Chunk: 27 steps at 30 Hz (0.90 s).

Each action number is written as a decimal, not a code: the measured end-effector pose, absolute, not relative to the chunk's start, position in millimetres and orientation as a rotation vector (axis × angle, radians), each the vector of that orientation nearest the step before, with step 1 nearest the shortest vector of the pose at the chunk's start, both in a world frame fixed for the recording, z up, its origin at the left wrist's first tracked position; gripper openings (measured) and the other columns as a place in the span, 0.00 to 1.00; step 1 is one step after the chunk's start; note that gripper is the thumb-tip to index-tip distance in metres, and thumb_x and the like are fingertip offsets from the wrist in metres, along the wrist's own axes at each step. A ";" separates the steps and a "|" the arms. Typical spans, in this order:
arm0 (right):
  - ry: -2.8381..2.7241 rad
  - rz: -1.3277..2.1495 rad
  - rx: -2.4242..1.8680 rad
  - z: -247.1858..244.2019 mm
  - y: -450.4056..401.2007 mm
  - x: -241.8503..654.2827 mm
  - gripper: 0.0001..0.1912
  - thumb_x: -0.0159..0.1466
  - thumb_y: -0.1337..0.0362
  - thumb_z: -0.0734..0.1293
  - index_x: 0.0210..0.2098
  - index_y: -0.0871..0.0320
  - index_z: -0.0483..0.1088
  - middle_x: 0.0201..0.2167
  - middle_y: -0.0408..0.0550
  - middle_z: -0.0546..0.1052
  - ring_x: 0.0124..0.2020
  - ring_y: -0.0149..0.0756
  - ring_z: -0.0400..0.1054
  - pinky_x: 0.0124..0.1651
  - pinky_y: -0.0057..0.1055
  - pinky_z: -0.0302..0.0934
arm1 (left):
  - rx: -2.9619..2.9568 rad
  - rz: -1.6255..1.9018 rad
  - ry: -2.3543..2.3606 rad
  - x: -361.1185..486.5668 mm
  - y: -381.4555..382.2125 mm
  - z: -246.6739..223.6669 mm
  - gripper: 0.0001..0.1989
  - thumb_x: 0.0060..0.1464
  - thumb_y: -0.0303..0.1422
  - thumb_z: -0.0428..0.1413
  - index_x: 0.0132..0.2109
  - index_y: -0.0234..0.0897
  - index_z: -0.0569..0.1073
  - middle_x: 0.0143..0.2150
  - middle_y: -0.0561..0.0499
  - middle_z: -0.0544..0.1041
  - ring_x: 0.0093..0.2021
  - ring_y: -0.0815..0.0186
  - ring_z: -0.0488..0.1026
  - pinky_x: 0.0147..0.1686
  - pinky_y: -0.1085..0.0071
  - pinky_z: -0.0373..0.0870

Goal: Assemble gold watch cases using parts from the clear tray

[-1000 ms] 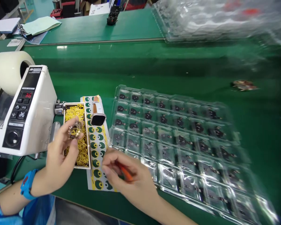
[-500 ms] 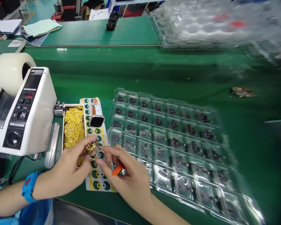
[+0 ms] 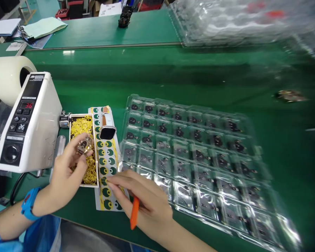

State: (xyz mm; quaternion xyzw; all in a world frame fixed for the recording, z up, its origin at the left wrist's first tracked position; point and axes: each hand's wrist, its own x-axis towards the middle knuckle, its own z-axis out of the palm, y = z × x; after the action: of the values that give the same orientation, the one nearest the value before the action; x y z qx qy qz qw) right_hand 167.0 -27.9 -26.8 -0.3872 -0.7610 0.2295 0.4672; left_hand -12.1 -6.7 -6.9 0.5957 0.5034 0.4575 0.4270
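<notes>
My left hand (image 3: pixel 65 171) pinches a small round gold-and-clear electronic part (image 3: pixel 84 145) between thumb and fingers, above a white box (image 3: pixel 96 164) of thin yellow rings (image 3: pixel 90 173). In my right hand (image 3: pixel 149 206) is a thin tool with an orange handle (image 3: pixel 134 211), which sticks out below the fingers. Its fingertips are over the sticker sheet (image 3: pixel 97 196), printed with rows of green round labels edged in yellow; the tool's tip is too small to make out. On that sheet's upper part lies a smartwatch-like piece (image 3: pixel 107 132).
At left stands a white tape dispenser (image 3: pixel 39 129). A clear compartment tray (image 3: pixel 170 136) of dark small parts fills the right side. Beyond it lies a gold part (image 3: pixel 291 95). Stacked clear trays (image 3: pixel 225 24) and a black stack (image 3: pixel 125 16) sit on the back ledge.
My left hand has moved left and up with the round part, from beside the right fingertips to over the ring box. The right hand has lowered slightly, its orange handle now pointing more downward.
</notes>
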 end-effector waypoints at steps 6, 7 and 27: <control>-2.069 0.482 -0.966 -46.2 -31.6 159.3 0.12 0.67 0.77 0.58 0.42 0.63 0.72 0.31 0.51 0.76 0.30 0.35 0.72 0.28 0.29 0.67 | 1.393 1.275 1.231 -12.8 -3.2 0.7 0.21 0.62 0.23 0.52 0.59 0.44 0.70 0.57 0.49 0.76 0.54 0.63 0.76 0.54 0.66 0.77; -2.087 0.468 -0.974 -47.4 -31.7 159.5 0.13 0.67 0.77 0.58 0.42 0.64 0.72 0.31 0.51 0.76 0.30 0.35 0.71 0.28 0.29 0.66 | 1.392 1.253 1.217 -12.6 -3.9 0.6 0.21 0.62 0.23 0.51 0.59 0.43 0.70 0.57 0.49 0.76 0.55 0.63 0.76 0.54 0.66 0.76; -2.311 -0.017 -1.787 -25.1 55.4 398.6 0.07 0.61 0.71 0.71 0.38 0.58 0.80 0.32 0.44 0.78 0.23 0.26 0.68 0.25 0.23 0.57 | 1.177 1.019 1.143 -14.6 -3.9 11.5 0.19 0.48 0.22 0.55 0.46 0.40 0.81 0.35 0.55 0.84 0.31 0.65 0.83 0.39 0.71 0.82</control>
State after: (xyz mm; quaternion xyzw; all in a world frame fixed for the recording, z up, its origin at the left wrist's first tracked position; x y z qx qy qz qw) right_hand 398.6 55.4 -25.1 -0.6081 -0.7862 -0.0058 0.1098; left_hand -14.6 -3.9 11.5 0.5012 0.4866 0.4339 0.5690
